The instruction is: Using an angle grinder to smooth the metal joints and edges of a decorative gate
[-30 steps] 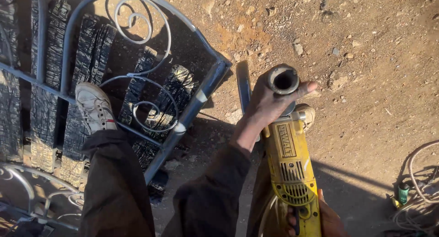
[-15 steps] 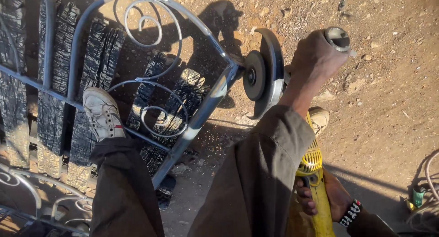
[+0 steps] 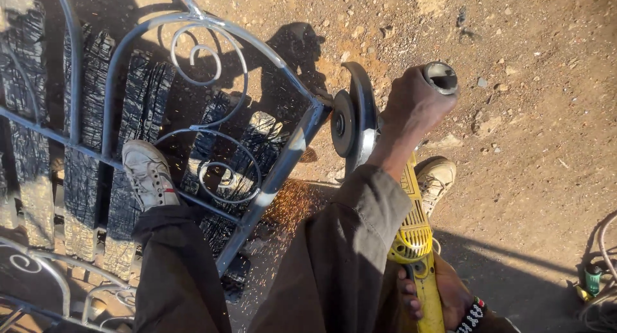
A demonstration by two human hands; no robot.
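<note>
A person stands over a metal gate (image 3: 193, 114) lying flat on dirt (image 3: 514, 146), grinding its edge. The left hand (image 3: 414, 101), at upper right of centre, has its fingers wrapped tight round the side handle (image 3: 441, 77) of a yellow grinder (image 3: 418, 243). The right hand (image 3: 443, 294), at the bottom edge, grips the grinder's rear body, fingers curled round it. The disc (image 3: 344, 124), behind its guard (image 3: 363, 114), sits just beside the gate's right-hand bar (image 3: 283, 172), near the corner where the curved top rail meets it; whether it touches the metal I cannot tell, but sparks (image 3: 289, 204) scatter low in the middle of the frame, so cutting or grinding looks under way.

One shoe (image 3: 149, 173) rests on the gate at centre left, pinning it; the other shoe (image 3: 437, 179) is on the ground right of the grinder. The scrollwork (image 3: 212, 63) and bars look bare grey steel, unpainted. Charred planks (image 3: 83, 146) lie beneath.

My judgement: the work is mid-course. The frame is already welded together, and this corner is being dressed now; the long bar below it and the rest of the joints toward the lower left show no clear sign either way of being finished
</note>
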